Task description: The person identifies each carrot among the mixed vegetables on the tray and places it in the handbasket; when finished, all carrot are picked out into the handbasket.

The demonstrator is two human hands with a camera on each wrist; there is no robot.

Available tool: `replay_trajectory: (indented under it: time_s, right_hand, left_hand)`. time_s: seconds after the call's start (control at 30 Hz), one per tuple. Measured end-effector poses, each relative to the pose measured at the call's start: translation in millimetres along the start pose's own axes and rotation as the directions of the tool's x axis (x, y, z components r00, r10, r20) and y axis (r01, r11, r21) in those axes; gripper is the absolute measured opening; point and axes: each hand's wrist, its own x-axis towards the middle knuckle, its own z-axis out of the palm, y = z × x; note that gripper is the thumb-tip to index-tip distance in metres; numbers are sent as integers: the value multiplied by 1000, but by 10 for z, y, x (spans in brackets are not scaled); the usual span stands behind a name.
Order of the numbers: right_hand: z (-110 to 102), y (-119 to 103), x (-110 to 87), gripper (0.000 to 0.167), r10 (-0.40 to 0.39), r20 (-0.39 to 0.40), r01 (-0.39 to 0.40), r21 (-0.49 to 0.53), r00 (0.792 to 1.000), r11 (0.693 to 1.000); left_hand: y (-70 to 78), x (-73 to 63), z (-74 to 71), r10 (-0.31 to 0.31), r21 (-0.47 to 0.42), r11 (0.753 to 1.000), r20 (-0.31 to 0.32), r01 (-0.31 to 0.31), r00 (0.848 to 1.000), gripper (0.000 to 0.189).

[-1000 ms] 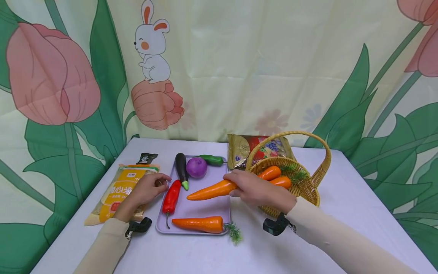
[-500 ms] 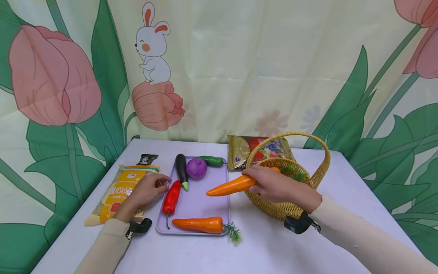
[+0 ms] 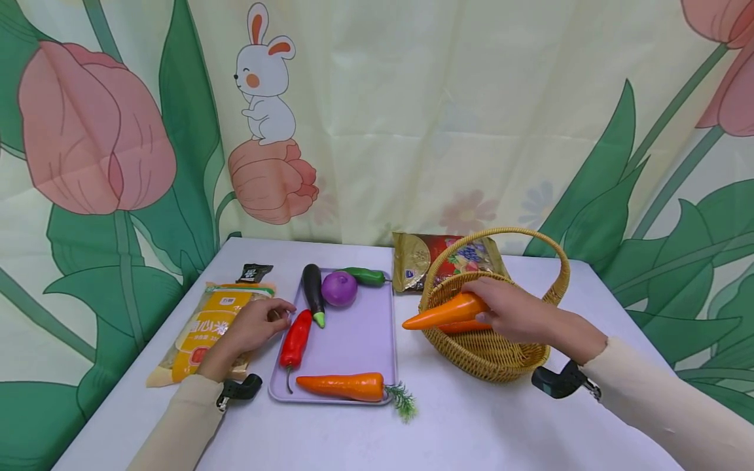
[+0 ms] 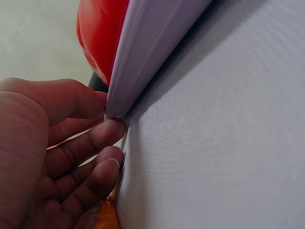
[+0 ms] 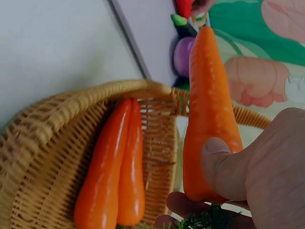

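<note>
The right hand (image 3: 515, 311) holds an orange carrot (image 3: 442, 313) over the left part of the wicker basket (image 3: 489, 360), its grip pinching the thick end between thumb and fingers; the carrot's tip points left, out past the basket's left rim, and some of its green top shows under the fingers in the right wrist view. Inside the basket, two more carrots (image 5: 102, 171) lie side by side, touching. The left hand (image 3: 250, 327) is at the left edge of the lavender tray (image 3: 353, 343), its grip pinching the rim between bent fingers, just beside the red chili pepper (image 3: 296, 340). On the tray's far half lie a dark eggplant (image 3: 311, 288) at the left, a purple onion (image 3: 338, 288) next to it and a green chili pepper (image 3: 365, 276) at the far edge. Another carrot (image 3: 344, 386) lies along the near edge, its leafy top hanging over the right corner onto the white tabletop (image 3: 459, 435). Left of the tray, partly behind the left forearm, is a yellow-labelled bag (image 3: 220, 314), with a small black packet (image 3: 254, 273) at its far end. A gold and red package (image 3: 410, 261) lies behind the basket.
</note>
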Motion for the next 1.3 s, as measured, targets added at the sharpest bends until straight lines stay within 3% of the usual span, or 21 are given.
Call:
replay_trajectory:
  time_s: [0.27, 0.77, 1.0, 1.3]
  right_hand:
    - [-37, 173, -121, 39, 25, -1, -25, -39, 1000, 999]
    - [-29, 446, -227, 33, 60, 17, -59, -20, 998, 998]
    - [109, 583, -252, 33, 76, 67, -73, -57, 995, 996]
    - [289, 562, -192, 36, 80, 122, -67, -112, 989, 991]
  left_hand:
    - [8, -5, -9, 5, 22, 1000, 0, -5, 1000, 28]
    - [-5, 0, 2, 7, 15, 1000, -5, -7, 1000, 27]
    - [2, 0, -3, 4, 17, 1000, -6, -4, 1000, 27]
    - [6, -6, 0, 13, 22, 1000, -11, -12, 1000, 27]
